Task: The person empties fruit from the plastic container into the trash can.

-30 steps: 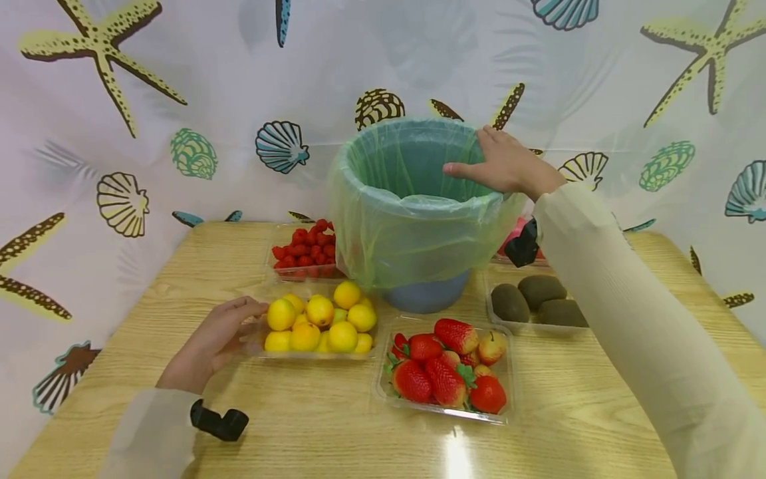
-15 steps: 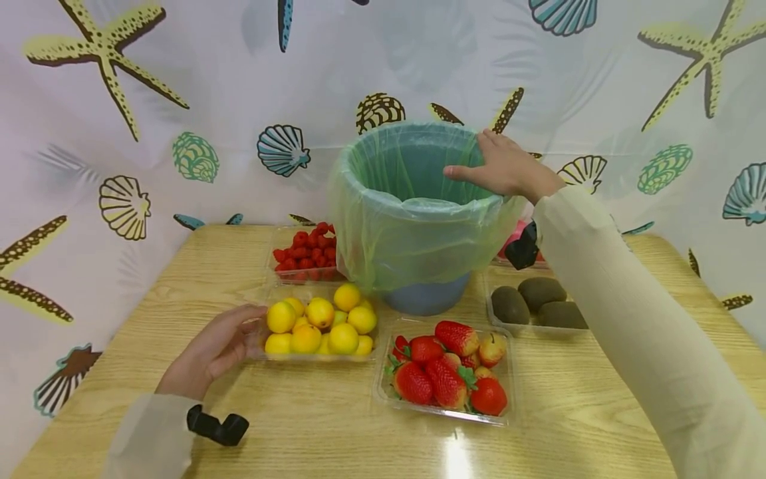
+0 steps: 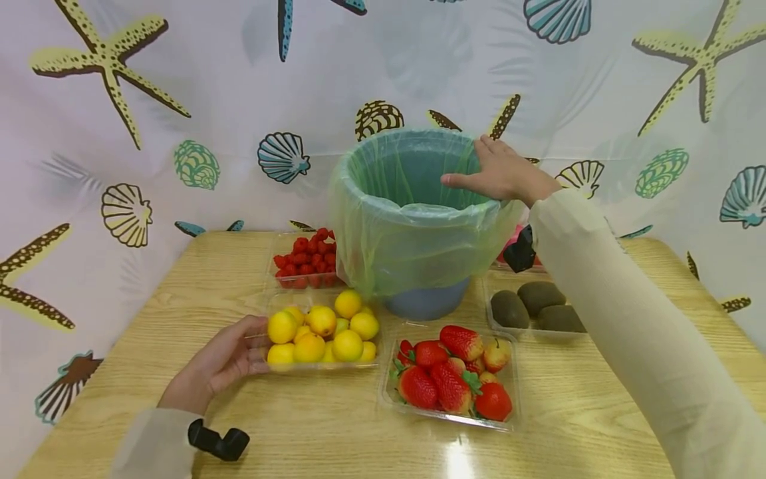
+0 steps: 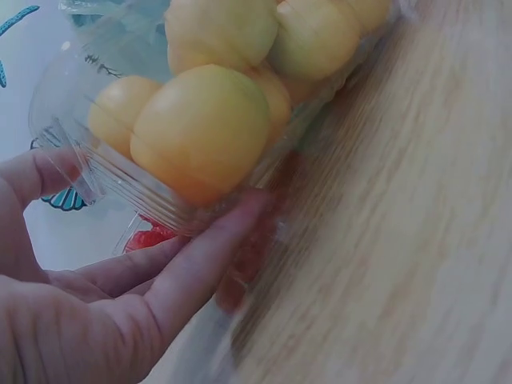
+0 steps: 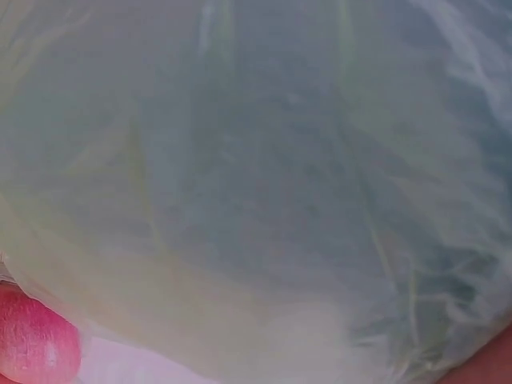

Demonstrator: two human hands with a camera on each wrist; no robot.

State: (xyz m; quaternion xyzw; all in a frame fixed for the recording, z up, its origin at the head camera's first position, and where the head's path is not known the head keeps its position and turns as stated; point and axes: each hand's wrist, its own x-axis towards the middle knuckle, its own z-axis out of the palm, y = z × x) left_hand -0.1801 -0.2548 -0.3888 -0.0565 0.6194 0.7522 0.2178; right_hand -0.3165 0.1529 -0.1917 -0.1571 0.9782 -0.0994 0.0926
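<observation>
Left hand: the left hand [image 3: 218,364] lies on the worktop [image 3: 335,439] at about 8 o'clock, curled round the near-left corner of the apricot tray [image 3: 263,346]; the left wrist view shows the thumb up on the rim and the fingers [image 4: 200,264] tucked under the base, a grip that looks meant to lift or slide the whole tray rather than pick out single fruit.

Apricot tray: a clear plastic punnet heaped with yellow apricots [image 3: 323,329], standing left of centre, just in front of the raspberry tray [image 3: 302,261] and just beside the strawberry tray [image 3: 453,376] at 6 o'clock.

Right hand: the right hand [image 3: 501,174] reaches to 1 o'clock and rests on the far-right rim of the bin [image 3: 419,299], thumb hooked inside over the liner [image 3: 407,246], the other fingers laid flat along the outside; I judge that it steadies the bin and keeps the liner from slipping.

Bin: a blue bin at 12 o'clock, upright, its mouth open and lined with a thin green bag folded down over the rim; the right wrist view shows only liner and a bit of pink fruit [image 5: 32,340] beside it.

Other trays: kiwis [image 3: 535,306] at 3 o'clock; behind them, at the sleeve, something pink that is mostly hidden.

Surroundings: a curtain [image 3: 120,133] printed with shells and starfish hangs close behind the worktop.
</observation>
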